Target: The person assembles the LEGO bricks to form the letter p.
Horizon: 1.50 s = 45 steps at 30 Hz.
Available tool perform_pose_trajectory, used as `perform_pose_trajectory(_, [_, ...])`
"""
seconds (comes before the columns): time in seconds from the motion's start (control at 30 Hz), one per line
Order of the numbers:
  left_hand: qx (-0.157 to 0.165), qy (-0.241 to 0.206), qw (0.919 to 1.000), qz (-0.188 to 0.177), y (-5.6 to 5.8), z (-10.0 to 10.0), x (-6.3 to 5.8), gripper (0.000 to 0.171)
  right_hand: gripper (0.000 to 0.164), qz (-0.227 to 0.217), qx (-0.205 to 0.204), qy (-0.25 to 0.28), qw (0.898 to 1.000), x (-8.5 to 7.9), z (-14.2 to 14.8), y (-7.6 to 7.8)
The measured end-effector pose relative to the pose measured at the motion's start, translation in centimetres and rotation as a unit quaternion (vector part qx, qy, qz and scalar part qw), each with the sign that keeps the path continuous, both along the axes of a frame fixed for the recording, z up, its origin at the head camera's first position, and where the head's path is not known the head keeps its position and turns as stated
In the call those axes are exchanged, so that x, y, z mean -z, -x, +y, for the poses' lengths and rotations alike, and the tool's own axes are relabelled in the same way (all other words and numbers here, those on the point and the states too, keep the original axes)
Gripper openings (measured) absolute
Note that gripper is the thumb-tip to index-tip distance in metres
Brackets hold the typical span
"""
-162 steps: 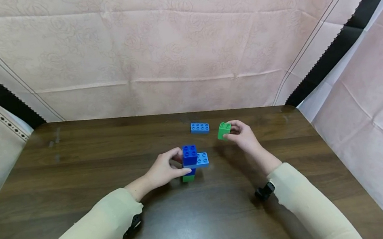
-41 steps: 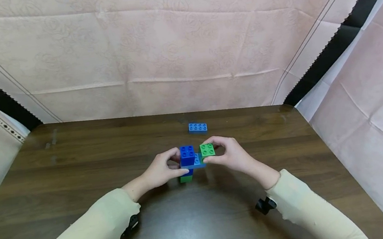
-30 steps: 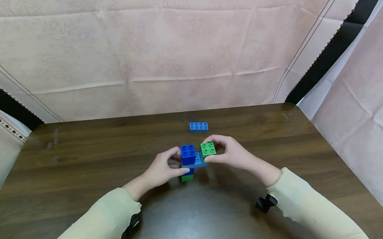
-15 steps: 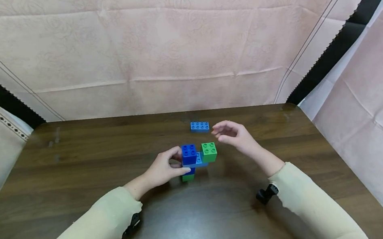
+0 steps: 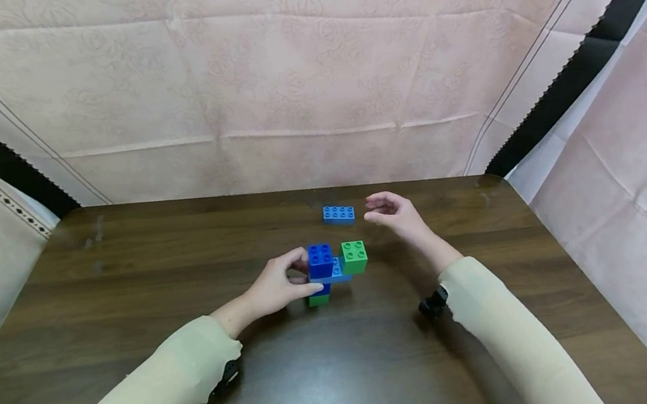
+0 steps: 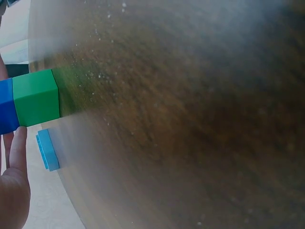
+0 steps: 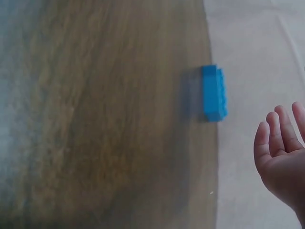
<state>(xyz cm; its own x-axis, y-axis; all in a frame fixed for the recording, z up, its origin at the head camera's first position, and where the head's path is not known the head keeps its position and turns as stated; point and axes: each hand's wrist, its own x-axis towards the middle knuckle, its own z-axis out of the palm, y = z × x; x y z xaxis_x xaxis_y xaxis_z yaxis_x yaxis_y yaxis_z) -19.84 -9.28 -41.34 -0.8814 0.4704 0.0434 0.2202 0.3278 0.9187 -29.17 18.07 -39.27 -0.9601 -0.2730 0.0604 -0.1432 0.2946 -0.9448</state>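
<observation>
My left hand point(image 5: 276, 284) grips a small stack of toy building bricks from its left side, thumb in front and fingers behind. At the stack's bottom is a green brick point(image 6: 38, 98) with a dark blue brick point(image 6: 5, 107) on it. A long light blue brick point(image 5: 338, 272) lies across these, sticking out to the right. On top of it stand a dark blue brick point(image 5: 320, 261) at the left and a green brick point(image 5: 353, 257) at the right end. My right hand point(image 5: 398, 213), fingers loosely bent and holding nothing, is beside a loose light blue brick point(image 5: 338, 214).
The loose light blue brick sits near the back edge of the brown wooden table point(image 5: 192, 241). Behind the table hangs a pale pink cloth point(image 5: 282, 83), with more cloth at both sides. Black cameras point(image 5: 434, 304) are strapped at the wrists.
My right hand has brought the green brick from the right onto the light blue brick's right end, let go, and drawn back up and right. My left hand has kept its hold on the stack.
</observation>
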Motion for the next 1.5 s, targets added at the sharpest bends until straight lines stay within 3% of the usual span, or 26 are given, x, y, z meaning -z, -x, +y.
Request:
perform_pose_trajectory(0.27, [-0.001,-0.003,1.0,-0.003,-0.1,0.0,-0.1,0.029,0.05,-0.031,0.02,-0.043,0.998,1.7,-0.6,2.1])
perform_pose_trajectory(0.5, [-0.004,-0.004,1.0,0.0,-0.2,0.1,-0.2,0.028,0.051,-0.042,0.024,-0.073,0.996,2.9,-1.1,3.4])
perform_pose_trajectory(1.17, [-0.005,0.0,1.0,-0.004,0.0,0.0,0.1,0.029,0.059,-0.068,-0.001,-0.156,0.985,3.8,-2.8,4.7])
perform_pose_trajectory(1.5, [-0.003,-0.004,1.0,-0.006,0.0,0.0,0.0,0.028,0.053,-0.046,0.007,-0.197,0.979,4.3,-3.5,5.0])
